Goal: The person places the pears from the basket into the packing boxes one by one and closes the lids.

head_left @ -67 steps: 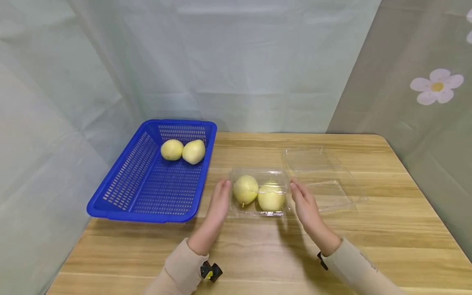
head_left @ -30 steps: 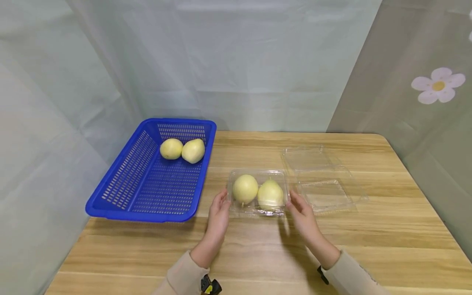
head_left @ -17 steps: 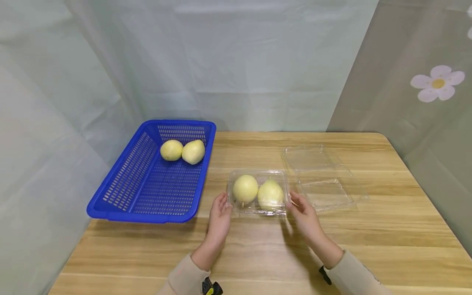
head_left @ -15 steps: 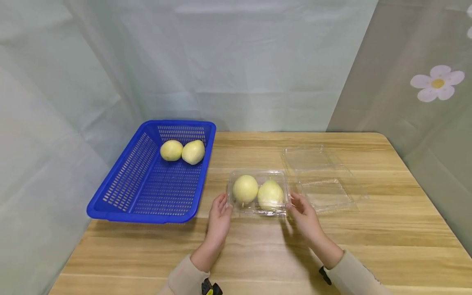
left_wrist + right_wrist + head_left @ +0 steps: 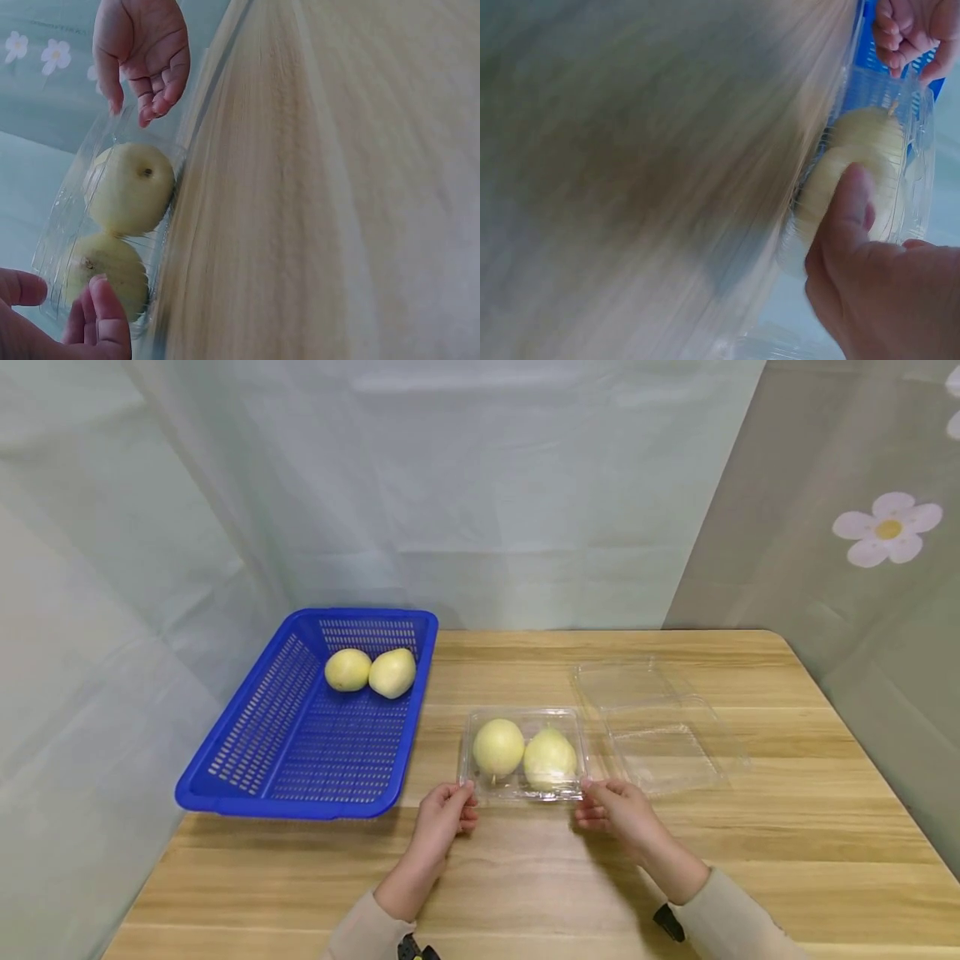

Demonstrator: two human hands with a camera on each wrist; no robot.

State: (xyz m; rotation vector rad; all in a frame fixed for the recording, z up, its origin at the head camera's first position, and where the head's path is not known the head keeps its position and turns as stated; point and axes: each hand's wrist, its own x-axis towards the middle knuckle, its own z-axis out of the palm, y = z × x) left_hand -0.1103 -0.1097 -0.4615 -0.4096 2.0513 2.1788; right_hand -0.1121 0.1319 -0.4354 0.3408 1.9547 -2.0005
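A clear plastic clamshell box (image 5: 525, 794) lies on the table with two pale yellow pears inside, a left pear (image 5: 498, 747) and a right pear (image 5: 551, 757). Its lid sits down over them. My left hand (image 5: 437, 823) holds the front left corner, thumb on the rim and fingers curled lower down. At the front right corner, my right hand (image 5: 628, 815) grips the rim in much the same way. In the left wrist view, the left thumb and fingers straddle the corner near a pear (image 5: 112, 274). In the right wrist view, my right fingers partly cover the pears.
A blue plastic basket (image 5: 408, 760) stands on the left with two more pears (image 5: 348, 670) at its far end. Behind my right hand lies another clear plastic container (image 5: 660, 752), unfolded. Pale cloth hangs along the table's back edge.
The lid's front edge has come down over the pears. Both hands have slid from the box's sides toward me, to its front corners. The box has hardly moved.
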